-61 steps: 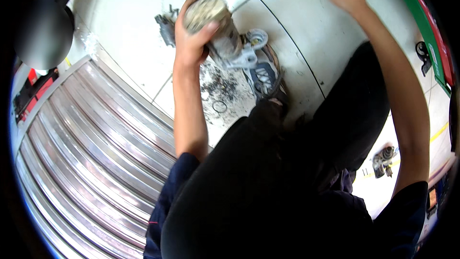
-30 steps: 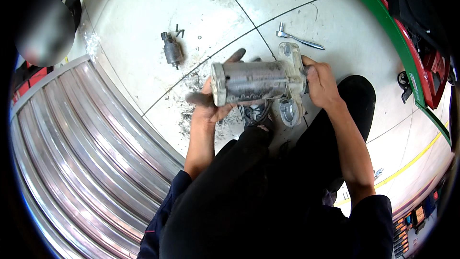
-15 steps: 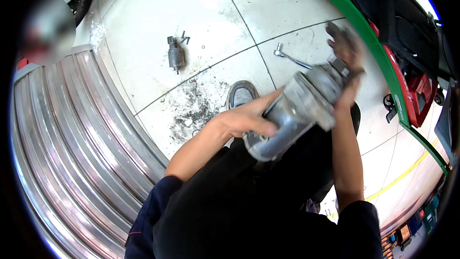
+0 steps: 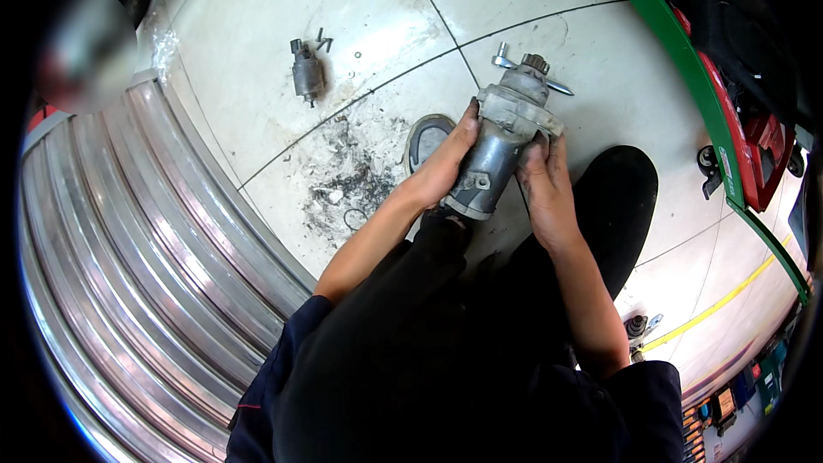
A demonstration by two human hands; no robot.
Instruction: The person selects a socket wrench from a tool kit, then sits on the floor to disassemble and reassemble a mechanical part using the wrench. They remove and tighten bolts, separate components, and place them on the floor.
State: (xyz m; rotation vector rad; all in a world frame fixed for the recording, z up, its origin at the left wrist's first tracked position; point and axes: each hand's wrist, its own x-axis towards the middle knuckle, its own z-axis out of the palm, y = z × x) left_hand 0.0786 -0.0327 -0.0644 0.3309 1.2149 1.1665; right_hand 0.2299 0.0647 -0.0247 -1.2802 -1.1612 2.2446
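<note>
A grey starter motor (image 4: 495, 153) is held between my two hands above the floor, tilted, its toothed pinion gear (image 4: 536, 63) at the far end. My left hand (image 4: 450, 159) is wrapped along its left side, thumb up near the housing joint. My right hand (image 4: 547, 189) grips the right side by the flange, some fingers hidden behind it. Past the gear end, a ratchet wrench (image 4: 559, 87) lies on the floor, partly covered by the motor. Further left lie a dark cylindrical solenoid (image 4: 307, 75) and a few small bolts (image 4: 324, 41).
Black grit and debris (image 4: 347, 176) are spread on the tiles beside my shoe (image 4: 426, 141). A ridged shiny metal panel (image 4: 129, 266) fills the left. To the right stands a green-edged frame (image 4: 686, 77) with a caster (image 4: 708, 159). Small parts (image 4: 636, 326) lie at lower right.
The starter motor has swung more upright and to the left, its gear end now pointing away. My right hand has come down from the gear end to grip its side.
</note>
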